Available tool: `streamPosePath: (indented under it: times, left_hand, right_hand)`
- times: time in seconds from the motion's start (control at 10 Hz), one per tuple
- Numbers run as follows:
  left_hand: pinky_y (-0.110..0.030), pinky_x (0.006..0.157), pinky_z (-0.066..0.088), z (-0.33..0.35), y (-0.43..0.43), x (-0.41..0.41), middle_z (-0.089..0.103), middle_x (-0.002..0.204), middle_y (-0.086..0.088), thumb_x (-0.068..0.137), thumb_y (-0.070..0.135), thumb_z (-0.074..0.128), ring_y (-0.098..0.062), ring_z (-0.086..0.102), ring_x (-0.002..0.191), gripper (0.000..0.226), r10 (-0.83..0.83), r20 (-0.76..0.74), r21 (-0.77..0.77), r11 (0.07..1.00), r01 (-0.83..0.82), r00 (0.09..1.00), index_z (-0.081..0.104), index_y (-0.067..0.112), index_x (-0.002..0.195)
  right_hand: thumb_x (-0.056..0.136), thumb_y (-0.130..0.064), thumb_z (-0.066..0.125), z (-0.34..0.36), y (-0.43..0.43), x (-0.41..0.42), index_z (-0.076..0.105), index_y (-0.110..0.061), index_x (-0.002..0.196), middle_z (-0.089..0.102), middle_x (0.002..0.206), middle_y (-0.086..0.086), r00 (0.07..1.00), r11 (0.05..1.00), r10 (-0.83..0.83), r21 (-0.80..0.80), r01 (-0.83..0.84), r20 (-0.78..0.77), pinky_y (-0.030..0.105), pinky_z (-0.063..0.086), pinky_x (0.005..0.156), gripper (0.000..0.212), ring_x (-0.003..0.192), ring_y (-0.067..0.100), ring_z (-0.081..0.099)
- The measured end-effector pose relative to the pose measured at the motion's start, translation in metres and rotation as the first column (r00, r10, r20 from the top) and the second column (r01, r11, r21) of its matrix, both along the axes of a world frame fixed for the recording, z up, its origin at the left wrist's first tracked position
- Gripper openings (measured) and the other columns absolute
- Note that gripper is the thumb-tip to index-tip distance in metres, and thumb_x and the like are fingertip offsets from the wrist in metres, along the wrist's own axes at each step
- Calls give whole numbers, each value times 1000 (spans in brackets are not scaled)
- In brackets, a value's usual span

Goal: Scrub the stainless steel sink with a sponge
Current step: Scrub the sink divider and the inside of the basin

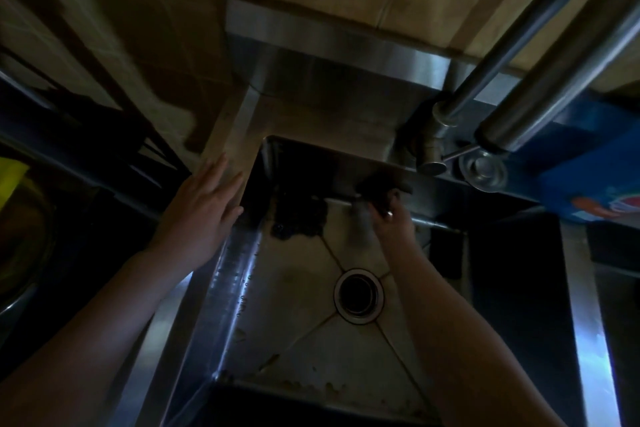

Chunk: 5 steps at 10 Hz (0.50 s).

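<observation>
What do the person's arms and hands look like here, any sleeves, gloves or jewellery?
Both forearms are bare, with no sleeves in view and no gloves. The right hand has what looks like a metallic ring on one finger. The left hand shows no ring or watch in this dim light.

Both forearms are bare, with no sleeve showing up to the frame edge at 7 and 5 o'clock. The left hand [202,204] wears nothing. The right hand [391,222] has what may be a ring [389,214] on one finger, a small bright glint in the dim light.
</observation>
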<state>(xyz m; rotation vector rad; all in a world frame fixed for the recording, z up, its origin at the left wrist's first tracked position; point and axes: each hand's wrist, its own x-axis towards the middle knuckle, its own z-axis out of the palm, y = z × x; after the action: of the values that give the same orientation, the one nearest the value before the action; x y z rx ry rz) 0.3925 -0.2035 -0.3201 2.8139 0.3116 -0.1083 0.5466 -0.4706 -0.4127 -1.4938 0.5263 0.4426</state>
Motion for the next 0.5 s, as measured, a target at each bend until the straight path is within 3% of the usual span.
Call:
streamPosePath:
  times: [0.1,0.2,0.3,0.4,0.5]
  left_hand:
    - [-48,111,27,2,-22,4,25,153,-15,91,22,56,-35,24,140,49,8,35,-43,999,-6,999,45,12,137]
    - [-48,112,26,1,-45,8,19,155,-10,92,22,53,-32,21,142,48,5,35,-104,995,-1,999,44,14,138]
    - [-43,112,23,-3,-58,6,16,157,-7,93,25,51,-28,16,143,47,-3,19,-112,994,5,1000,42,17,139]
    - [-43,110,25,-6,-61,-3,19,155,-10,92,22,54,-29,18,143,46,7,-5,-92,996,-7,1000,46,15,137]
    - [-45,112,24,-8,-57,-11,19,155,-12,91,19,56,-32,20,142,47,45,-38,-105,993,-49,998,47,12,137]
  right_hand:
    - [94,-25,57,1,-58,6,40,-7,138,50,137,13,937,864,332,-434,-256,108,26,41,96,50,127,27,49]
    - [92,-20,59,-5,-102,20,50,-4,130,60,126,16,941,832,322,-505,-228,106,20,43,83,43,114,25,59]
    - [92,-16,58,-5,-133,31,55,-5,125,63,119,18,969,805,230,-577,-138,90,27,44,88,35,109,31,60]
    - [93,-25,56,-1,-148,30,60,-3,107,66,103,18,943,771,319,-604,-200,95,34,47,82,26,99,36,62]
    - [93,-30,54,-4,-144,27,58,0,113,65,108,20,954,813,294,-542,-212,67,37,47,85,36,102,36,60]
